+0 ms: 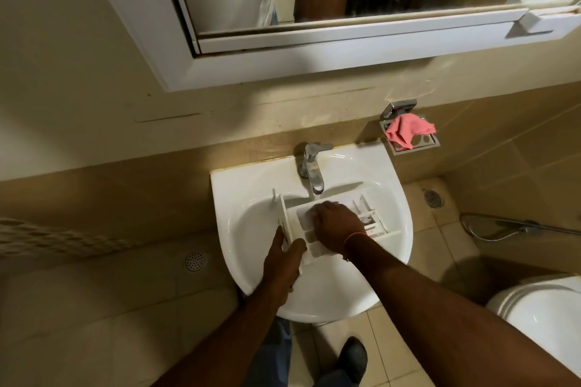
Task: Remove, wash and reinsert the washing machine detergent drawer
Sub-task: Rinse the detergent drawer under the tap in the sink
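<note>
The white plastic detergent drawer (371, 223) lies across the basin of the white sink (251, 214), under the chrome tap (311, 166). Its front panel stands at the left end. My left hand (284, 258) grips that front panel and the near corner of the drawer. My right hand (338, 225) is pressed down into the drawer's large middle compartment, fingers curled; something pale may be under the fingers, but I cannot tell what. Whether water runs from the tap cannot be told.
A pink cloth (408, 132) hangs on a chrome soap holder right of the tap. A mirror cabinet (283, 50) hangs above the sink. A toilet (540, 317) stands at the lower right, a hand sprayer hose (515, 226) on the right wall, and floor drains (195, 261) on the tiles.
</note>
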